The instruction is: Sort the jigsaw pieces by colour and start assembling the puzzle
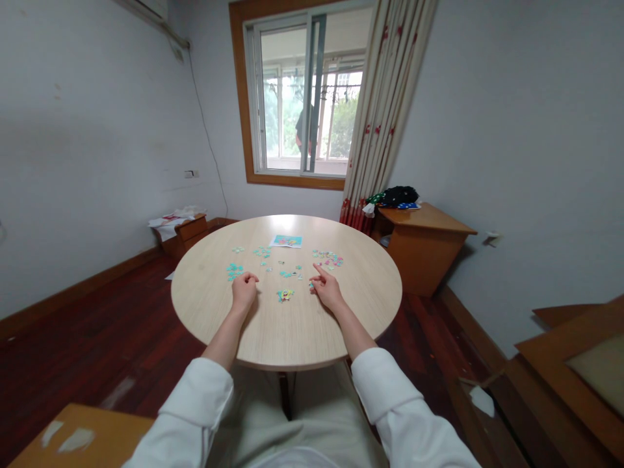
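My left hand [244, 287] rests on the round table, fingers curled in, beside a cluster of teal jigsaw puzzle pieces [234, 270]; no piece shows in it. My right hand [326, 287] pinches a small teal puzzle piece [312, 285], its index finger stretched forward. Between the hands lies a joined patch of puzzle [285, 296] with a yellow cartoon character. Loose pieces [286, 274] are scattered just beyond it. Pink and mixed pieces [334, 259] form a group past my right hand. At the far side lies a reference picture [286, 241], mostly blue.
The pale round table [205, 302] stands before me. More green pieces [262, 251] lie on its far left. A wooden desk [429, 227] with dark cloth stands to the right, and a small cabinet [191, 229] to the left. A person [306, 130] is visible beyond the window.
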A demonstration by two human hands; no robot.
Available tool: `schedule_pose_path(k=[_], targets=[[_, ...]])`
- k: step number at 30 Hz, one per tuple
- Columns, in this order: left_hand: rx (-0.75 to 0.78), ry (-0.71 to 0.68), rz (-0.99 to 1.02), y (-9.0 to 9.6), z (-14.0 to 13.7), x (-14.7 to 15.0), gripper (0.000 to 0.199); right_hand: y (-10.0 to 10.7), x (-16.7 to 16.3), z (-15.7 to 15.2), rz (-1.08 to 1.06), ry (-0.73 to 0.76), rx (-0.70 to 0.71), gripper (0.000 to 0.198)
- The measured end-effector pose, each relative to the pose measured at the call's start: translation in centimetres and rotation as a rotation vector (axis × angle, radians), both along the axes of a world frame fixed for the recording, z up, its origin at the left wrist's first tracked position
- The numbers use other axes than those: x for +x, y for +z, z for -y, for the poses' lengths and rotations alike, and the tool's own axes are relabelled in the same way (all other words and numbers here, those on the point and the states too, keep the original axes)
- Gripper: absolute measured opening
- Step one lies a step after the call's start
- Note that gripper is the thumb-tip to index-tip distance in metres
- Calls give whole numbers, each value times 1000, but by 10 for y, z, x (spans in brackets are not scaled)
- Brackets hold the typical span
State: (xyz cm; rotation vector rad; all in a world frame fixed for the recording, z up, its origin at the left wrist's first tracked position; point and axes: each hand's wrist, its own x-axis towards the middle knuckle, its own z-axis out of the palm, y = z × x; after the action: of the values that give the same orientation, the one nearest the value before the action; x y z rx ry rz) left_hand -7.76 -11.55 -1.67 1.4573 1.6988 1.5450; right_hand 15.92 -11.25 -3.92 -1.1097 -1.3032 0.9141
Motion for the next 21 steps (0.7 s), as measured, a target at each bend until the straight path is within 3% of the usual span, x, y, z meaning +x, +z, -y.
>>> schedule_pose_path(k=[13,21], targets=[[-6,-28,-41,-2,-2,0,17,0,-12,3,-31,76,61,64],[-141,-132,-166,-4,-1,6,15,-3,-35,6,78,217,80,62]])
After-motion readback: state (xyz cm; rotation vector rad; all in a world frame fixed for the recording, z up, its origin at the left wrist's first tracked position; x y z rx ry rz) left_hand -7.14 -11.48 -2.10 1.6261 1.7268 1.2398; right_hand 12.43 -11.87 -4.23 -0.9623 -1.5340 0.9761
